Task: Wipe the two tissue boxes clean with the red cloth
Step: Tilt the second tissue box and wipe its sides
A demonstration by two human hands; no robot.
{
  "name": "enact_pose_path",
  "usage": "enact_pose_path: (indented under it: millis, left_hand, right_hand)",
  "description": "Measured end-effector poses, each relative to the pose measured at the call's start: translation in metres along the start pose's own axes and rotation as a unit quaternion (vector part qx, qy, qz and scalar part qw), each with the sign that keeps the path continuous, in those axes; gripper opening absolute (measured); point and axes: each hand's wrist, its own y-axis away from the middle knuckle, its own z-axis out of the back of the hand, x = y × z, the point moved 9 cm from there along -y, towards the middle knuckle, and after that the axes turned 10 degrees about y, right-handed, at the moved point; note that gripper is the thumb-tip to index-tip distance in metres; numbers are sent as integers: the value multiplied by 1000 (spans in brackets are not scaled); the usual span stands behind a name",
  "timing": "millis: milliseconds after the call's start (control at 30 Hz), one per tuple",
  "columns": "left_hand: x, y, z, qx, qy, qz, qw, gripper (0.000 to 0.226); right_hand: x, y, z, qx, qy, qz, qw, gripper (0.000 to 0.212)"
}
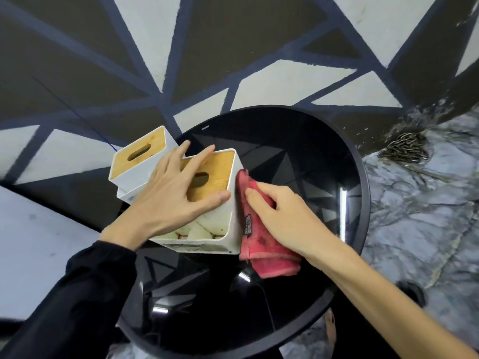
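Your right hand (282,216) is clenching the red cloth (261,244) and pressing it against the right wall of the near tissue box (207,229), at about five o'clock from the middle of the round black table (357,177). Part of the cloth is hanging loose below your palm, so only the bunched upper part is doing the wiping. Your left hand (176,193) is lying spread and released over the box's wooden lid, fingers straight and thumb at the near edge, probably bracing the box so it is not sliding on the glossy top while you are rubbing. That box is showing grime along its near bottom edge, so more wiping seems due there. Farther off, at ten o'clock, the second tissue box (140,161) is sitting just behind the first, overhanging the table's rim, untouched by either hand.
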Motion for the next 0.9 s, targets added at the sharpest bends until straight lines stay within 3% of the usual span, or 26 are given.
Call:
enact_pose_path:
  millis: [133, 267, 433, 667, 900]
  left_hand:
    - [-8, -8, -4, 78, 46, -49, 995, 114]
    - [-7, -8, -2, 88, 54, -65, 993, 115]
    - [-8, -9, -10, 90, 60, -85, 991, 96]
    - [-4, -17, -5, 224, 100, -66, 967, 129]
    - [-5, -22, -4, 214, 124, -85, 965, 126]
  right_hand:
    - [2, 9, -9, 21, 2, 11, 1000, 43]
    - [4, 0, -2, -1, -3, 0, 1000, 42]
    - [5, -9, 1, -22, -22, -6, 999, 38]
    - [-1, 7, -9, 10, -24, -16, 1000, 40]
    - [5, 11, -12, -20, -14, -11, 1000, 40]
